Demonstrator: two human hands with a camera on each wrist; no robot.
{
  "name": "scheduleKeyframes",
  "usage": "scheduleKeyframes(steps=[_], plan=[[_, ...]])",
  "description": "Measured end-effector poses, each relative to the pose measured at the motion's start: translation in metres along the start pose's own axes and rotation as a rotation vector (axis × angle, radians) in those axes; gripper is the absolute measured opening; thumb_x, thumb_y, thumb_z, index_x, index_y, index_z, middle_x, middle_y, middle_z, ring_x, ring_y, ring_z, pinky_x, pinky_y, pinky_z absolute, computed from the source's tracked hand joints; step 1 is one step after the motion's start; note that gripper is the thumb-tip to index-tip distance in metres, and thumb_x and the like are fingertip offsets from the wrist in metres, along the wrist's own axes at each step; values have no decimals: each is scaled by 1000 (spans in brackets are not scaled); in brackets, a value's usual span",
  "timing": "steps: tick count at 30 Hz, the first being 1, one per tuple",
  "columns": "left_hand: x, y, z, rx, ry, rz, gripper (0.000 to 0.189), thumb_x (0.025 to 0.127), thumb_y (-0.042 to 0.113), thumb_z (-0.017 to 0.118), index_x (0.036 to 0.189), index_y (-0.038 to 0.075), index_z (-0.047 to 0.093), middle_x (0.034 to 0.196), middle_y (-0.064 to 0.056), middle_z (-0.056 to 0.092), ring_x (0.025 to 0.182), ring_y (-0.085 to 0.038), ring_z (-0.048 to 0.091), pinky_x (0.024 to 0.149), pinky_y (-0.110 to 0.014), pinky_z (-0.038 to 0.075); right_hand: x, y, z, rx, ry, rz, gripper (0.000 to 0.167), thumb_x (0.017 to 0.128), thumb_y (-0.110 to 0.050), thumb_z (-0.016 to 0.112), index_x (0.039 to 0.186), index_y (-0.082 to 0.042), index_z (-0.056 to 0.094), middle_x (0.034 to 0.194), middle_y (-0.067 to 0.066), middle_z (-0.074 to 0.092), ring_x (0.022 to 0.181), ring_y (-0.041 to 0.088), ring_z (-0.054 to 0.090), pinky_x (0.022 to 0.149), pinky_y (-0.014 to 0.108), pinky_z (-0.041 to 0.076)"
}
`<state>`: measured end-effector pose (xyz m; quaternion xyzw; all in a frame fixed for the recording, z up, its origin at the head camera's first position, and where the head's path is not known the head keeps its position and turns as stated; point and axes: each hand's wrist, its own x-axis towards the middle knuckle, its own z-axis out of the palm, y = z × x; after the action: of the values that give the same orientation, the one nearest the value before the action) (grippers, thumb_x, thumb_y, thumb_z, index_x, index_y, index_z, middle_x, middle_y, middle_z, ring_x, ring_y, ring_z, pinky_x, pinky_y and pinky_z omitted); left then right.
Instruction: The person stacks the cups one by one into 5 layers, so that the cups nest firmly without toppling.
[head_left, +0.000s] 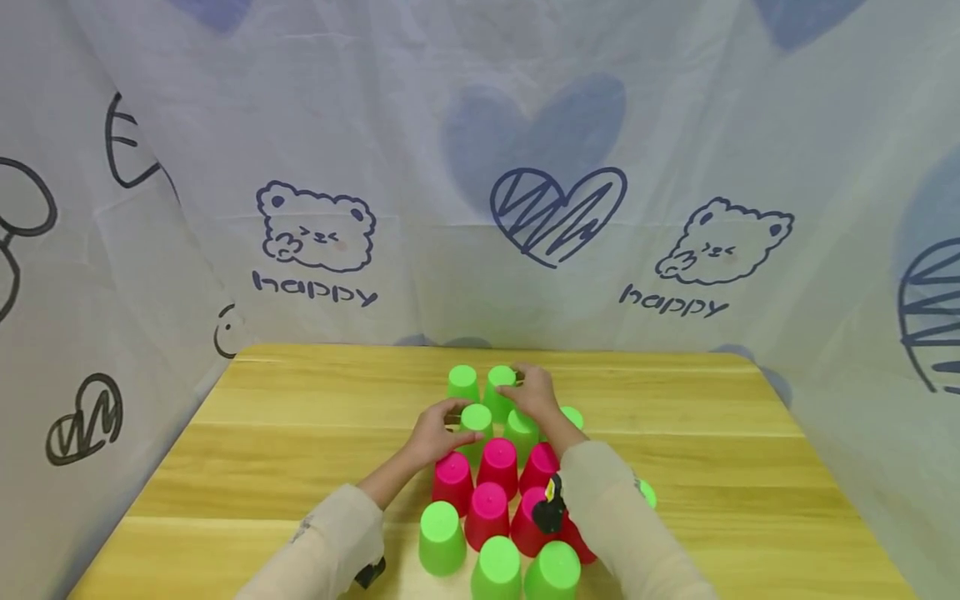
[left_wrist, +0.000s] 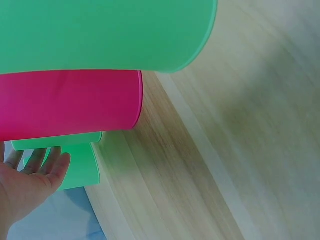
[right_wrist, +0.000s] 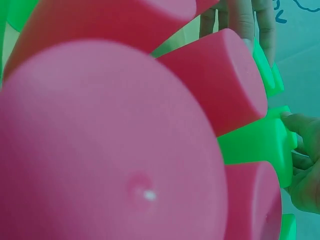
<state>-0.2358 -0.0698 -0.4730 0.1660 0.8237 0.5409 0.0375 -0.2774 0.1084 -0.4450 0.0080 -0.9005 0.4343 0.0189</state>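
Upside-down green and pink cups stand in rows on a wooden table. In the head view my left hand (head_left: 435,435) holds a green cup (head_left: 476,419) in the second row from the back, thumb on its near side and fingers beyond. My right hand (head_left: 536,393) reaches to the back row and grips another green cup (head_left: 500,382) between thumb and fingers. The left wrist view has the left hand (left_wrist: 32,185) beside green cups, past a pink cup (left_wrist: 75,102). Seen from the right wrist, the right hand's thumb (right_wrist: 295,121) lies on a green cup (right_wrist: 265,142).
Pink cups (head_left: 453,479) fill the middle rows, and several green cups (head_left: 442,533) stand nearest me. One more green cup (head_left: 647,493) shows partly behind the right sleeve (head_left: 618,517). Beyond the wooden table (head_left: 315,433) hangs a printed cloth (head_left: 420,125).
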Motion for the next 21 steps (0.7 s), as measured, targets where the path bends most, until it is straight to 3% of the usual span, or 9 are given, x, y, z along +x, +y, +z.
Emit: scheduleKeyframes(steps=[6,8,13,15,21], plan=[[2,3,2,-10,10,-1,45,76,6,75,115,-7,57,112,-23,62,100,-40,62,84,-42,54,0,-1,-1,10,16,0,47,80,-7,70,120,12,54,113,28,61,102,37,61,84,39,54],[-3,14,0,-4,10,5,44,76,3,73,115,-10,56,111,-25,61,100,-42,61,84,-43,54,-1,-2,-1,16,14,10,47,80,-7,70,121,11,54,113,27,61,102,36,61,85,39,53],[-1,11,-1,3,2,14,44,76,5,74,114,-9,57,110,-24,62,99,-40,62,84,-41,54,-1,-2,-3,23,4,16,49,81,-8,69,123,10,52,116,28,59,106,38,58,87,41,52],[4,-1,1,3,5,15,45,75,8,76,114,-6,58,110,-21,63,99,-37,63,83,-39,55,-2,-2,-4,23,6,16,50,81,-9,69,124,9,52,118,27,58,107,39,56,88,42,51],[3,1,0,11,11,14,45,74,7,76,113,-6,58,109,-21,63,98,-37,63,83,-40,55,-8,-4,-10,51,15,14,47,82,-10,68,123,8,53,119,26,58,110,38,56,91,42,50]])
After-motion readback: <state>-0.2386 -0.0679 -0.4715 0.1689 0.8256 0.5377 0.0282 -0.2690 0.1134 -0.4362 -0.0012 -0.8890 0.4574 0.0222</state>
